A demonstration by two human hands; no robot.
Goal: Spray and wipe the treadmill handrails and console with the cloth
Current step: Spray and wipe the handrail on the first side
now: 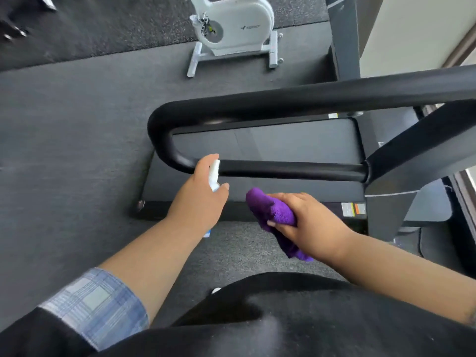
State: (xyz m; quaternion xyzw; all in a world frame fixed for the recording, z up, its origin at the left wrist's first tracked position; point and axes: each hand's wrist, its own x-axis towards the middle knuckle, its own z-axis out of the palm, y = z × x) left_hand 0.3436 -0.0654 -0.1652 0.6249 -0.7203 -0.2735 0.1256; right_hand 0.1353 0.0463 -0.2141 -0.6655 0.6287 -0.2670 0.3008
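Observation:
A black padded handrail (pixel 283 170) loops around the near end of the treadmill, its lower bar running left to right in the middle of the view. My left hand (pixel 201 197) grips a small white spray bottle (pixel 214 175), with the nozzle held right against the left part of that bar. My right hand (pixel 306 225) holds a bunched purple cloth (pixel 270 210) just below the bar, apart from it. The console is out of view.
The treadmill belt (pixel 270 145) lies under the rail, with a dark grey upright (pixel 412 155) rising at the right. A white exercise bike (pixel 234 29) stands on the dark mat floor (pixel 72 150) at the back. A light wall (pixel 412 27) is at the far right.

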